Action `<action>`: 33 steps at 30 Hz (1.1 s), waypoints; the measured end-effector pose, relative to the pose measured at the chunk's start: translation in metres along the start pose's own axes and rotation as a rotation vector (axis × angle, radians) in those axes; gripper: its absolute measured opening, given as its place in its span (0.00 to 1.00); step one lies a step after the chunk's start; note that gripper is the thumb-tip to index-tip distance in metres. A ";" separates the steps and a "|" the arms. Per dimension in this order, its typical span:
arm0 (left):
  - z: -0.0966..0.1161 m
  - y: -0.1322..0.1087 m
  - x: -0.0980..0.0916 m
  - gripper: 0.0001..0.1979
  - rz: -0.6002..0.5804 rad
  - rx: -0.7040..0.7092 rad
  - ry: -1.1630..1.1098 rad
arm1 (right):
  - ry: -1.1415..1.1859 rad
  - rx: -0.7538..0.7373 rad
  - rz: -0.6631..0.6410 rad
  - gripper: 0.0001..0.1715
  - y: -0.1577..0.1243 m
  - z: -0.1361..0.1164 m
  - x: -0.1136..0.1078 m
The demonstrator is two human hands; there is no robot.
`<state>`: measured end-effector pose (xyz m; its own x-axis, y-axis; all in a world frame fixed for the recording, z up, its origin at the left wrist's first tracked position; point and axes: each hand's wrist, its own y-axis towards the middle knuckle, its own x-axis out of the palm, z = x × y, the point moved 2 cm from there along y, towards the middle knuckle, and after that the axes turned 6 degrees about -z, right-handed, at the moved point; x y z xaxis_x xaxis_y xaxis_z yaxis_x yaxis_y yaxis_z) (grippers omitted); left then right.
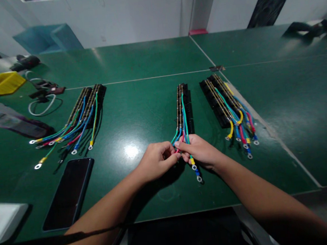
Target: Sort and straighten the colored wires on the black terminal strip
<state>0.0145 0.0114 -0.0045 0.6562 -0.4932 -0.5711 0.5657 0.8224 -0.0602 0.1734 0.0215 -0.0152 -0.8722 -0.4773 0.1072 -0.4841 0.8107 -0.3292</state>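
A black terminal strip (pixel 182 105) with brass-coloured rails and colored wires lies in front of me on the green table. My left hand (pixel 159 158) pinches a red wire (pixel 182 138) near the strip's lower end. Fingers of my right hand (pixel 201 151) are closed round the wires from the other side, also at the red one. Below the right hand hang a green wire's ring terminal (pixel 194 167) with a yellow sleeve and a blue-sleeved ring terminal (pixel 199 178). The fingertips hide the red wire's end.
Wired terminal strips lie to the left (pixel 85 105) and right (pixel 220 97), their ring-ended wires spread toward me. A phone (pixel 69 194), white box (pixel 5 220), plastic bag (pixel 9 118), yellow bin (pixel 4 83) and grey cable (pixel 43 111) are at left. The table edge (pixel 167 217) is close.
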 end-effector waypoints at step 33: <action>-0.002 0.002 -0.001 0.12 -0.005 -0.015 0.004 | -0.062 -0.035 -0.009 0.14 0.001 0.003 -0.001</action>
<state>0.0138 0.0147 -0.0059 0.6511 -0.4966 -0.5740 0.5615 0.8240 -0.0759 0.1735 0.0215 -0.0189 -0.8622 -0.5040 0.0512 -0.4951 0.8171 -0.2953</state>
